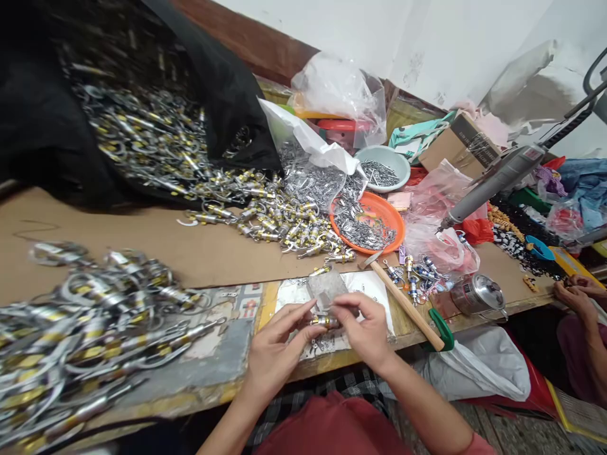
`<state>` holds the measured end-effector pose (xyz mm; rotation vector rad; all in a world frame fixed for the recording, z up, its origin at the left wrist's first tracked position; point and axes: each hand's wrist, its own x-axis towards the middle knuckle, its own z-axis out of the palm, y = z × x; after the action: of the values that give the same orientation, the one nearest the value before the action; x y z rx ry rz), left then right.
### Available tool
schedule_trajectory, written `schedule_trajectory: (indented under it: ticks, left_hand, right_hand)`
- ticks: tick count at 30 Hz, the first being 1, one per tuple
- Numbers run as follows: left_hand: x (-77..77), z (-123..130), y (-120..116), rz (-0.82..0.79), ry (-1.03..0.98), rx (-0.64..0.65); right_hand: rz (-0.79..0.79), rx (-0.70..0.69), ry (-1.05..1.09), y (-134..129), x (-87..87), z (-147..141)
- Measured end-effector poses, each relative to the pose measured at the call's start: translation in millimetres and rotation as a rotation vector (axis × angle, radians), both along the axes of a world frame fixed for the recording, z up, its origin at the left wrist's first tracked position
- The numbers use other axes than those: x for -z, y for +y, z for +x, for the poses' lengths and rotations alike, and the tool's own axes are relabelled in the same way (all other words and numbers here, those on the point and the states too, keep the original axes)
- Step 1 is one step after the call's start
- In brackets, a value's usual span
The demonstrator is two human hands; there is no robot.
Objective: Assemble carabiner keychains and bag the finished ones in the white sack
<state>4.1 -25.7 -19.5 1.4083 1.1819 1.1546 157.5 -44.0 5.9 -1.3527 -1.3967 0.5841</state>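
Observation:
Over the front edge of the bench, my left hand [279,344] holds one end of a small silver and yellow metal piece [325,321] between thumb and fingers. My right hand [365,325] pinches at the other end of the same piece, its fingers bent. Just beyond my fingertips lies a grey metal block [327,285] on a white sheet [291,294]. A hammer [405,303] with a wooden handle rests to the right of my right hand. Small loose metal bits lie beneath my hands on the sheet.
Piles of silver and yellow metal pieces [95,316] cover the left side and back. An orange plate [391,215] and a pale bowl [401,165] hold small metal parts. At the right stand a metal cup [477,296] and a grey power tool [493,180]. Another person's hands [581,294] are far right.

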Motion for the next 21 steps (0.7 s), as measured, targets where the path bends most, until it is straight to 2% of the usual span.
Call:
schedule_trajectory:
  ticks: [4, 9, 13, 15, 17, 21]
  left_hand:
    - [0.8, 2, 0, -0.024, -0.097, -0.015]
    - [-3.9, 1, 0, 0.016, -0.043, 0.004]
    - [-9.1, -2, 2, -0.039, -0.131, 0.053]
    - [-11.2, -4, 3, -0.125, -0.194, 0.071]
    - [-13.4, -7, 4, -0.190, -0.245, 0.065]
    - [-20.1, -12, 5, -0.182, -0.207, 0.076]
  right_hand:
    - [-0.056, -0.049, 0.106, -5, -1.0, -24]
    - [-0.126, -0.027, 0.257, -2, 6.6, -21]
    - [-0.108, -0.101, 0.261, -7, 4.8, -18]
    - [-0.020, -0.148, 0.137, -11, 2.3, -13]
    - [0.158, -0.221, -0.099, -14, -0.6, -6]
    - [0.521, -0.402, -0.565, -14, -9.2, 10]
